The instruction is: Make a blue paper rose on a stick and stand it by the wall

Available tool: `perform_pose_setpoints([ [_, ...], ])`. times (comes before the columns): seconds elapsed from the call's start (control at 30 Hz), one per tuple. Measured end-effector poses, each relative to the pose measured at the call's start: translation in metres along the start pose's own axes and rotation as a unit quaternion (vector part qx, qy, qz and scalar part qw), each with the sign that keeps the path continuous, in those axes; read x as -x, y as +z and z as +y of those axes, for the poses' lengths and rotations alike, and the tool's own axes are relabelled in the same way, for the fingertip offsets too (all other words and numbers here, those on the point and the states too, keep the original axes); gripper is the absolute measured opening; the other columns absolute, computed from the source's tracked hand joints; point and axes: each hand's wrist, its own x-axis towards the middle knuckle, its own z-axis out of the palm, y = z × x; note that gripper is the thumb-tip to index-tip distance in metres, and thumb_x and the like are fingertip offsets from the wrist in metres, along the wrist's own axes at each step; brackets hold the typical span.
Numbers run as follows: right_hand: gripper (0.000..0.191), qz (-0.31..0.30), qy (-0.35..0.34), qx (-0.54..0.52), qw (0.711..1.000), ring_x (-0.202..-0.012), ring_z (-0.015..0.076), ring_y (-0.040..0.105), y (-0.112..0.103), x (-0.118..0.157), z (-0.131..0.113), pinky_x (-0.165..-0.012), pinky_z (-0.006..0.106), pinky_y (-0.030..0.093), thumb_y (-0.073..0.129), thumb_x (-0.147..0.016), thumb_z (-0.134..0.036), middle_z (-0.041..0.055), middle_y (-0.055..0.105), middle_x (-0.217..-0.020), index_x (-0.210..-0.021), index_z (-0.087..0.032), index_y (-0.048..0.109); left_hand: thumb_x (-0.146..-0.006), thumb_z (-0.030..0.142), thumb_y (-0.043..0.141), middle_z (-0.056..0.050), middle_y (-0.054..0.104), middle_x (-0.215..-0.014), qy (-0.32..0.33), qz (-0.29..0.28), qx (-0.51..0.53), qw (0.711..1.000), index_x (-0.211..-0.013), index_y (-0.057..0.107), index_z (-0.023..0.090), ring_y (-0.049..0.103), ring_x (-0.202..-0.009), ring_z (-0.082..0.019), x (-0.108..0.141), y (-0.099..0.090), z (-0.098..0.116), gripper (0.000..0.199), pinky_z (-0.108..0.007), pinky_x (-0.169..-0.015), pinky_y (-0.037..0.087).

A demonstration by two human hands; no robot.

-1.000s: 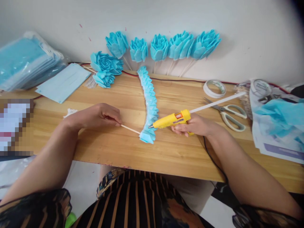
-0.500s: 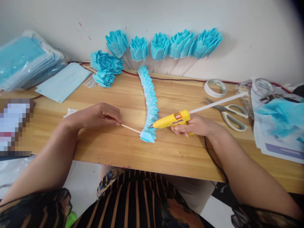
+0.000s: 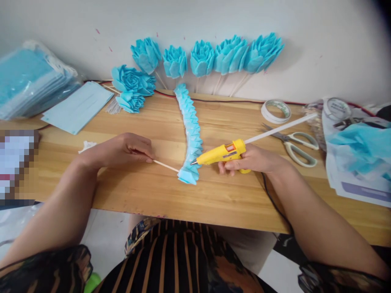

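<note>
A thin wooden stick [image 3: 165, 165] is pinched in the fingers of my left hand [image 3: 132, 148]. Its far end meets the near end of a long strip of folded blue petals [image 3: 192, 126], which runs away from me across the wooden table [image 3: 146, 193]. My right hand [image 3: 246, 158] is wrapped round a yellow hot glue gun [image 3: 224, 152]. The gun's metal nozzle points left over the strip's near end; whether it touches cannot be made out. A white glue stick [image 3: 281, 128] juts from the back of the gun.
Several finished blue flowers [image 3: 202, 59] on sticks lean against the wall. More blue flowers [image 3: 131, 83] lie at the back left, beside light blue sheets [image 3: 77, 106] and a bagged blue stack [image 3: 33, 77]. Scissors [image 3: 297, 142], tape [image 3: 276, 112] and blue scraps [image 3: 363, 150] lie right.
The whole view has shifted slightly. Both hands keep their holds, and the nozzle stays over the near end of the petal strip.
</note>
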Motion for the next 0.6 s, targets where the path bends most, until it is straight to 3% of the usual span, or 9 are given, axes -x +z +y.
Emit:
perform_pose_setpoints([
  [0.13,0.032,0.006,0.002,-0.03,1.0,-0.072,0.0114,0.067,-0.0007,0.0005,0.0028,-0.061,0.02,0.059,0.075,-0.084,-0.046,0.0048,0.073,-0.084,-0.089,-0.014,0.071,-0.097,0.031,0.062,-0.004,0.07,-0.082,0.009,0.001,0.008,1.0,-0.089,0.075,0.017,0.065,-0.074,-0.012,-0.0009,-0.0002,0.0001,0.02,-0.02,-0.068,0.048],
  [0.4,0.032,0.024,0.015,-0.067,0.997,-0.071,0.0115,0.069,-0.0017,0.0008,0.0053,-0.062,0.021,0.06,0.079,-0.082,-0.043,0.0048,0.075,-0.084,-0.094,-0.014,0.071,-0.096,0.033,0.059,-0.006,0.072,-0.086,-0.043,-0.011,0.004,0.999,-0.09,0.075,0.016,0.066,-0.077,-0.015,-0.0007,-0.0003,0.0064,0.024,-0.021,-0.068,0.049],
  [0.6,0.03,0.02,0.011,-0.068,0.997,-0.07,0.0108,0.068,-0.0013,0.0,0.0038,-0.062,0.02,0.06,0.079,-0.083,-0.041,0.005,0.075,-0.084,-0.092,-0.014,0.072,-0.097,0.033,0.057,-0.007,0.072,-0.086,-0.033,-0.011,-0.005,0.999,-0.09,0.074,0.016,0.066,-0.078,-0.015,-0.0008,-0.0001,0.0064,0.025,-0.022,-0.069,0.049],
])
